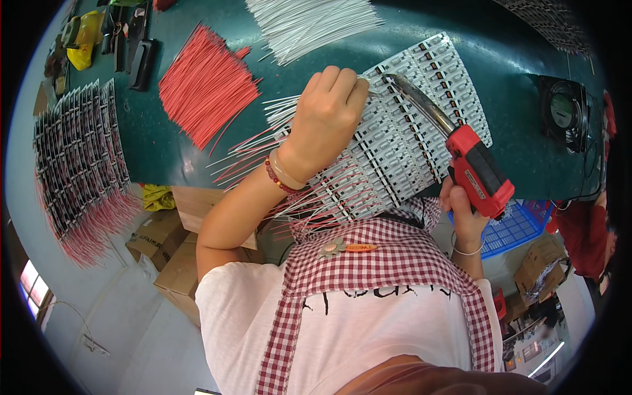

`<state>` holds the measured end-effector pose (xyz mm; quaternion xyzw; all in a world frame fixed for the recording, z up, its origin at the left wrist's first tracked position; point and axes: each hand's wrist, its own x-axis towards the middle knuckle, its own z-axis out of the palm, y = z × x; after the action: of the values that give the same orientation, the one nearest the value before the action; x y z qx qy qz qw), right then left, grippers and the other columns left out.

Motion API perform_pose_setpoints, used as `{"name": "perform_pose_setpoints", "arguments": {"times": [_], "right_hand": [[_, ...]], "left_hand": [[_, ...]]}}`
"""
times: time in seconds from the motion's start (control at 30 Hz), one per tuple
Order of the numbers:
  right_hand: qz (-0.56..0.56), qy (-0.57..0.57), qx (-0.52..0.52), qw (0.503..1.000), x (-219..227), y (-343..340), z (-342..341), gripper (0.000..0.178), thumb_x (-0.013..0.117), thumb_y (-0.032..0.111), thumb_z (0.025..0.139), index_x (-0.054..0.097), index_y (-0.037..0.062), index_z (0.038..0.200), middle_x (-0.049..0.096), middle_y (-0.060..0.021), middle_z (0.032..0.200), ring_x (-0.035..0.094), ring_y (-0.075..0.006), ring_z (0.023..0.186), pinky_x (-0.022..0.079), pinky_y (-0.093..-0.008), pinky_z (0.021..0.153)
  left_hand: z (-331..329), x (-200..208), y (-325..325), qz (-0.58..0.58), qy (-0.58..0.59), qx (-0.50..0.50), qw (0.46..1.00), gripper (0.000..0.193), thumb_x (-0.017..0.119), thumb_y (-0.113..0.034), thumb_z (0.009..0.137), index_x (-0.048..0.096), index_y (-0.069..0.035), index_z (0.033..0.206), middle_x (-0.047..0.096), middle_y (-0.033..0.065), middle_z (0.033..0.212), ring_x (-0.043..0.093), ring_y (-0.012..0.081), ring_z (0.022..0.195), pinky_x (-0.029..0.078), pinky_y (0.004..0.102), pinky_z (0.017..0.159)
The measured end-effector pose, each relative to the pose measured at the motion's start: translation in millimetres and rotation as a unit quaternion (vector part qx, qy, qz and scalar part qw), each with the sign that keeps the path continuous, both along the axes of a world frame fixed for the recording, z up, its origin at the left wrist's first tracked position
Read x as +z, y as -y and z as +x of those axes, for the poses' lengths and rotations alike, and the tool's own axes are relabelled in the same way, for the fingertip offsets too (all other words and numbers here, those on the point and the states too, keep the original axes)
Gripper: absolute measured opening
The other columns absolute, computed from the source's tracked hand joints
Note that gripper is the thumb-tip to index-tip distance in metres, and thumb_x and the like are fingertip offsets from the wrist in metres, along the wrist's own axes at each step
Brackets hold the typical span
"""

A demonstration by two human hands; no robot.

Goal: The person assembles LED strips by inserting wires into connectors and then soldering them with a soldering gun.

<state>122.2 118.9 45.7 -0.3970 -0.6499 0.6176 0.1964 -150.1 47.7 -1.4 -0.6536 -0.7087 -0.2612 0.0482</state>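
Note:
My left hand (329,118) is closed over a panel of white circuit boards (421,99), its fingers pinched near the panel's far left edge. What they hold is hidden under the hand. In my right hand (464,214) is a red and black soldering gun (480,171), gripped by its handle. Its curved metal tube reaches left across the panel, ending close to my left fingertips. Rows of small parts cover the panel, and red and white wires (329,191) stick out from its left and near side. The panel lies tilted at the table's near edge.
On the green table (145,164) lie a bundle of red wires (207,85) and one of white wires (309,26). Wired boards (82,151) are stacked at left. A black fan-like device (563,112) stands right. Below are cardboard boxes (178,263) and a blue basket (513,227).

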Motion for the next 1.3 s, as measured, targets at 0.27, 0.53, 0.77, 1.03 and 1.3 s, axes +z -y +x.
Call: {"name": "perform_pose_setpoints", "arguments": {"times": [0.27, 0.53, 0.77, 1.03, 1.3], "right_hand": [[0.007, 0.006, 0.002, 1.0, 2.1, 2.2, 1.6, 0.047, 0.064, 0.022, 0.093, 0.051, -0.0062, 0.129, 0.059, -0.0078, 0.07, 0.047, -0.0091, 0.053, 0.038, -0.0229, 0.049], [-0.052, 0.006, 0.018, 0.998, 1.3, -0.3, 13.2, 0.03, 0.064, 0.012, 0.092, 0.059, -0.0036, 0.117, 0.061, -0.0038, 0.078, 0.052, -0.009, 0.064, 0.042, -0.024, 0.056], [-0.082, 0.016, 0.041, 0.996, -0.2, -2.8, 19.8, 0.015, 0.063, 0.0, 0.091, 0.066, -0.0004, 0.106, 0.063, 0.0004, 0.087, 0.056, -0.0073, 0.075, 0.046, -0.0253, 0.065], [0.102, 0.109, 0.091, 0.985, -14.7, -4.9, 25.6, 0.021, 0.074, 0.008, 0.079, 0.069, 0.0034, 0.099, 0.066, -0.0085, 0.085, 0.066, -0.0198, 0.073, 0.049, -0.0297, 0.064], [0.084, 0.074, 0.054, 0.992, -17.3, -2.1, 44.4, 0.031, 0.074, 0.011, 0.082, 0.069, 0.0012, 0.111, 0.071, -0.0116, 0.101, 0.069, -0.0236, 0.088, 0.052, -0.0323, 0.075]], "left_hand": [[-0.3, 3.2, 1.6, 0.007, 0.006, -0.003, 1.0, 0.017, 0.061, -0.006, 0.07, 0.063, -0.001, 0.085, 0.049, 0.0072, 0.08, 0.05, 0.0218, 0.076, 0.043, 0.0332, 0.065], [13.5, 10.9, 10.1, 0.004, 0.033, 0.002, 0.999, 0.026, 0.065, -0.001, 0.069, 0.07, -0.002, 0.095, 0.057, 0.0046, 0.08, 0.053, 0.0209, 0.07, 0.043, 0.0329, 0.064], [12.2, 9.9, 5.6, -0.012, 0.043, 0.0, 0.999, 0.025, 0.064, -0.001, 0.069, 0.07, -0.003, 0.093, 0.055, 0.0048, 0.078, 0.054, 0.0212, 0.072, 0.043, 0.0335, 0.064], [14.2, 12.0, 2.9, -0.03, 0.034, 0.004, 0.999, 0.022, 0.063, -0.001, 0.07, 0.069, -0.003, 0.091, 0.052, 0.0049, 0.078, 0.053, 0.0213, 0.073, 0.042, 0.034, 0.065], [13.7, 14.7, 2.3, -0.045, 0.024, 0.004, 0.999, 0.021, 0.063, -0.001, 0.07, 0.068, -0.004, 0.091, 0.052, 0.0049, 0.078, 0.053, 0.0214, 0.074, 0.041, 0.0342, 0.066]]}}
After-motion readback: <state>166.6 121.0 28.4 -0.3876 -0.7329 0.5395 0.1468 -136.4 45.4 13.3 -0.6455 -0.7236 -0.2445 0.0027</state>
